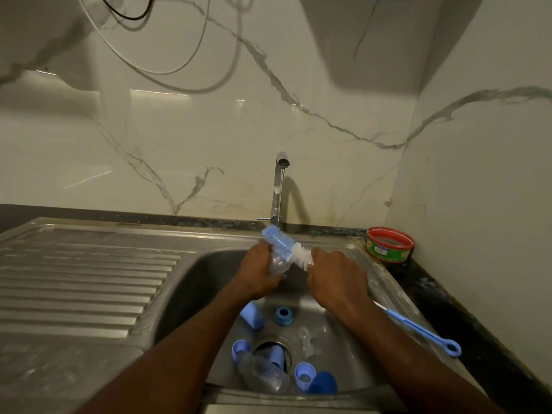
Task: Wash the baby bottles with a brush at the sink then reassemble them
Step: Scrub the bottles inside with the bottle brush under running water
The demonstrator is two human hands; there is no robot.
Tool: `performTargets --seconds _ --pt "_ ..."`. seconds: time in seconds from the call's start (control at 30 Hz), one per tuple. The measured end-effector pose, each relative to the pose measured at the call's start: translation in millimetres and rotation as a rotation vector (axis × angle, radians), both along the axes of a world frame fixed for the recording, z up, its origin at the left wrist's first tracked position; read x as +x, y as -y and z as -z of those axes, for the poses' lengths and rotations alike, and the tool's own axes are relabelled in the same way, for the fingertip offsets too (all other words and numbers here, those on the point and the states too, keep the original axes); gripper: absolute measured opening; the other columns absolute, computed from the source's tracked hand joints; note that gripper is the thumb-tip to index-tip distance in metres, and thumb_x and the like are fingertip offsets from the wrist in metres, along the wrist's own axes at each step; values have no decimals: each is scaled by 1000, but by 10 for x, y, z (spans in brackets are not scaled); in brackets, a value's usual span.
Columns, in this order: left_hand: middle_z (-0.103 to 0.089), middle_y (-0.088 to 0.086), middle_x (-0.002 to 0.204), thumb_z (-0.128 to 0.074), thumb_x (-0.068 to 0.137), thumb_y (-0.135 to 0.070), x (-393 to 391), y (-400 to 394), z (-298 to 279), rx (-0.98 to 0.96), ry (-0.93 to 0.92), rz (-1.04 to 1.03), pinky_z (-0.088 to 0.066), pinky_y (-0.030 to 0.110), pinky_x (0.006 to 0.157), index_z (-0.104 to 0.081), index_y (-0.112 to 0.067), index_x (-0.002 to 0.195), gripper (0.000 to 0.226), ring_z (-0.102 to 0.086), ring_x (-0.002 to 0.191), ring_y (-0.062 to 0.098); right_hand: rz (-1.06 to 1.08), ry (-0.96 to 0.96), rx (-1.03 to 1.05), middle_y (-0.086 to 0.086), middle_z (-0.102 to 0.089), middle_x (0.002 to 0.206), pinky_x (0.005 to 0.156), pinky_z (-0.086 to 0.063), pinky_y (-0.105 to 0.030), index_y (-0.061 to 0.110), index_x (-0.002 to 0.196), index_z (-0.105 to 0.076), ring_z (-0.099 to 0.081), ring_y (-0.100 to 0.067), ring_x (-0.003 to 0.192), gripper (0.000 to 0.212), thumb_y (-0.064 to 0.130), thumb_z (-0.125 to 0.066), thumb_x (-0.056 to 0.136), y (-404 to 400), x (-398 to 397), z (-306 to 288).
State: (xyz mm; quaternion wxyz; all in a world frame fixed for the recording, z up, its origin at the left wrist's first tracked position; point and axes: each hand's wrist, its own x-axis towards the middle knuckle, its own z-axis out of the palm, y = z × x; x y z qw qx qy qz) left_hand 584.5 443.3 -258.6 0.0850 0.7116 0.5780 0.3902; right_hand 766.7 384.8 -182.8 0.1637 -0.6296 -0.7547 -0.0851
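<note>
Marble-walled sink (191, 282): left hand (257, 270) grips a bottle (278, 265), right hand (334, 276) grips the brush (286, 245). Scrubbing step; next, push the bristles inside.

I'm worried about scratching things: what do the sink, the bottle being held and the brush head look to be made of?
Sink: brushed stainless steel, judging by its grey sheen and ribbed drainer.
Bottle: clear, probably plastic; the left hand shows through it.
Brush head: blue and white bristles, likely soft nylon.
</note>
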Motion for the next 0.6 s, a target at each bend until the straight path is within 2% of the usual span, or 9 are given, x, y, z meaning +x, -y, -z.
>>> performTargets --seconds 0.1,0.17,0.27,0.37,0.5,0.6 --pt "-55 6 137 -88 74 -20 -41 -15 30 -81 29 -153 -49 39 104 -34 -13 143 88 -56 125 22 -16 13 -3 -3 -67 117 76 -47 -32 26 130 -57 -65 -21 100 34 38 -58 98 56 -23 56" --pt "-56 6 138 -87 76 -21 -25 -23 46 -93 -13 -182 -49 36 104 -35 -13 143 86 -57 124 20 -5 -5 -17 -4 -66 119 80 -48 -31 23 130 -57 -64 -20 103 36 36 -61 97 80 -70 70" --pt "-57 4 138 -84 81 -25 30 -4 24 -7 -77 -61 -47 40 108 -41 -16 143 75 -57 126 18 19 -30 -20 -5 -64 120 83 -50 -32 21 132 -52 -63 -20 102 38 36 -61 98 13 -135 40" --pt "-57 3 139 -82 82 -25 97 33 -23 21 -205 36 -46 39 109 -48 -20 140 67 -55 128 18 52 -58 -36 -3 -65 118 79 -47 -31 20 128 -57 -63 -18 99 33 35 -60 99 -80 -106 -13" --pt "-62 6 131 -83 82 -23 55 85 -104 19 62 -124 -45 31 104 -56 -15 132 57 -58 121 19 35 -69 -18 -1 -68 113 72 -43 -30 24 125 -61 -64 -19 97 33 43 -54 99 -114 83 -12" --pt "-62 1 129 -86 78 -27 -85 131 -109 -40 219 -101 -43 29 102 -56 -17 132 62 -57 121 18 10 -108 -17 0 -70 112 80 -51 -34 26 126 -63 -65 -19 98 39 51 -50 99 -117 127 33"
